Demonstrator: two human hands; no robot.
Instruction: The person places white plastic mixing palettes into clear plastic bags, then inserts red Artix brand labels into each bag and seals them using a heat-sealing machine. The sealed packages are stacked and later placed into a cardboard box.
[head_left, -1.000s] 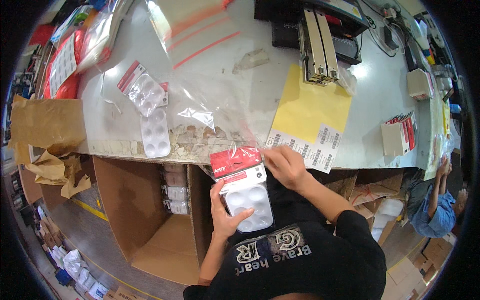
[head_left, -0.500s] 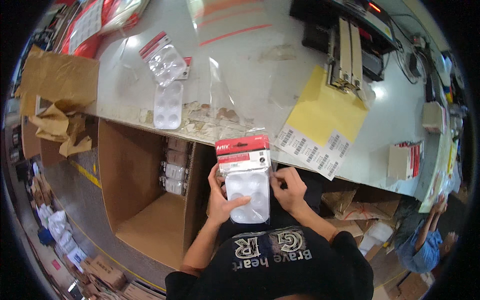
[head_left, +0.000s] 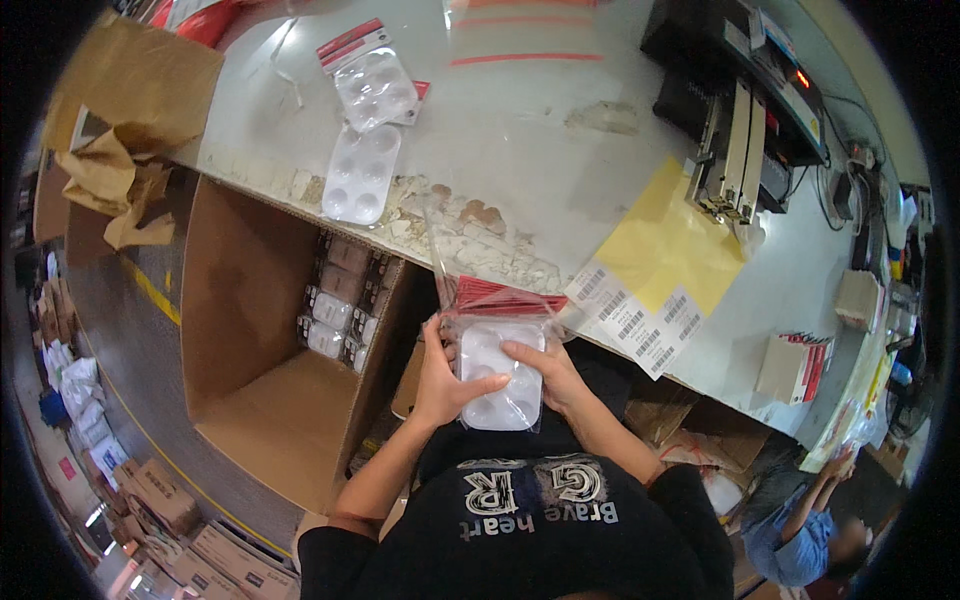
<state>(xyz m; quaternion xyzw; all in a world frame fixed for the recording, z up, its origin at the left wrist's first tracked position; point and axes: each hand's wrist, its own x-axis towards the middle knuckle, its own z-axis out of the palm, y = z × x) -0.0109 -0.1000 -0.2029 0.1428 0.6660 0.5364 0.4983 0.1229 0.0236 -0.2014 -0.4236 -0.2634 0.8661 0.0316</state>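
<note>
I hold a white plastic palette tray point(head_left: 497, 375) with round wells, topped by a red card, inside a clear plastic bag point(head_left: 470, 290) just below the table edge. My left hand point(head_left: 440, 375) grips its left side with the thumb on the front. Over on the right side, my right hand point(head_left: 545, 370) presses fingers across the tray. A second bare white tray point(head_left: 360, 175) lies on the table at the left, and a bagged one point(head_left: 375, 85) sits behind it.
An open cardboard box point(head_left: 250, 350) with several packed trays stands under the table at the left. Barcode label strips point(head_left: 630, 320) and a yellow sheet point(head_left: 670, 240) lie on the grey table point(head_left: 520, 160). A black printer point(head_left: 740, 90) sits at the back right. Another person point(head_left: 810, 520) is at lower right.
The view has shifted so the table sits higher. The tray with the red card has come lower toward my body and now sits inside the clear bag, both hands still on it.
</note>
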